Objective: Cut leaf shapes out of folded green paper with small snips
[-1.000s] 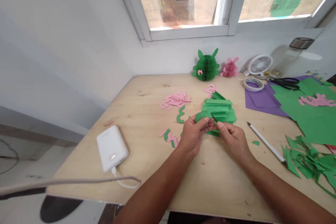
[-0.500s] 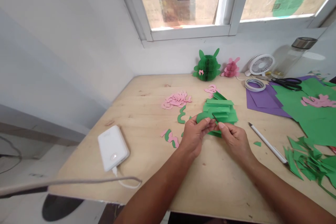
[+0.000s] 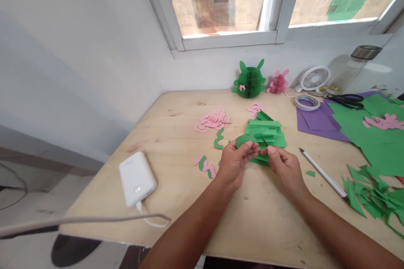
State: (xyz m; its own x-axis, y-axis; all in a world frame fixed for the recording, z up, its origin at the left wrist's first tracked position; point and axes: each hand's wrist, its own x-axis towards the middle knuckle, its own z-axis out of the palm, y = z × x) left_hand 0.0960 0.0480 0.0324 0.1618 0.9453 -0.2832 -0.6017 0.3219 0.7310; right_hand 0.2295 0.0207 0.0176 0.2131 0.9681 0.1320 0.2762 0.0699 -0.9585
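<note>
Pinched in my left hand [image 3: 234,160] is a rounded green paper piece [image 3: 243,139]. Just to its right, my right hand [image 3: 284,164] grips a thin dark pointed tool [image 3: 263,139] between thumb and fingers, its tip up and left. Both hands are over the near side of a pile of folded green paper strips [image 3: 265,129], partly hiding it. Pink paper cutouts [image 3: 213,120] lie left of the pile, with a wavy green piece [image 3: 218,138] below them. Another wavy pink and green piece [image 3: 205,166] is left of my left wrist.
A white power bank [image 3: 137,178] with a cable is at the left. Behind stand green [image 3: 250,80] and pink [image 3: 278,82] paper figures, a small fan [image 3: 314,78] and a bottle [image 3: 353,67]. Rightward lie a tape roll [image 3: 306,103], black scissors [image 3: 349,101], a white pen [image 3: 323,173] and green scraps [image 3: 375,195].
My right hand has moved slightly right, away from my left hand, and the dark tool has shifted with it. My left hand keeps the green piece in almost the same place.
</note>
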